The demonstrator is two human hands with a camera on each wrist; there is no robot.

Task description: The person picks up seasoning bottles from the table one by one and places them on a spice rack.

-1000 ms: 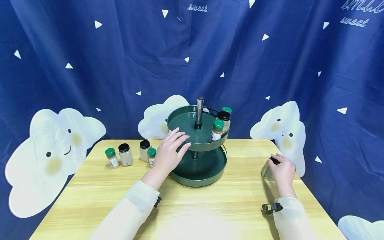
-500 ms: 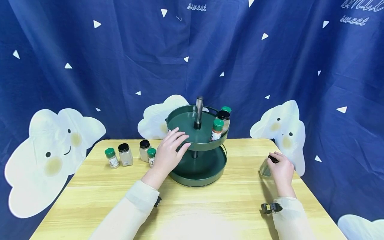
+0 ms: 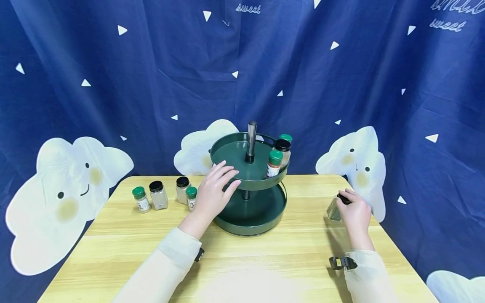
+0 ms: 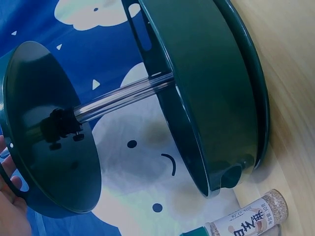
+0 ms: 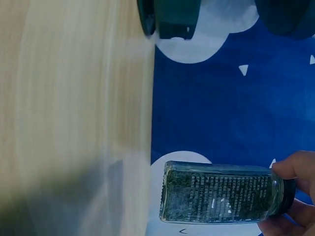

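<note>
Wooden table (image 3: pixel 299 256), left to right: four jars (image 3: pixel 159 199), two green-lidded and two black-lidded, stand near the person's left hand (image 3: pixel 213 192), which lies across the rim of the upper tray (image 3: pixel 261 184) of a dark green two-tier stand (image 3: pixel 250 230); whether it grasps that rim cannot be told. Three further jars (image 3: pixel 273 171) stand along the upper tray's right side, a black-lidded one between two green-lidded. At right, the right hand (image 3: pixel 357 212) pinches the black lid (image 3: pixel 344 199) of a tilted clear jar (image 5: pixel 221 196) containing dark green flakes, at the table's right end.

High head view; close wrist views
</note>
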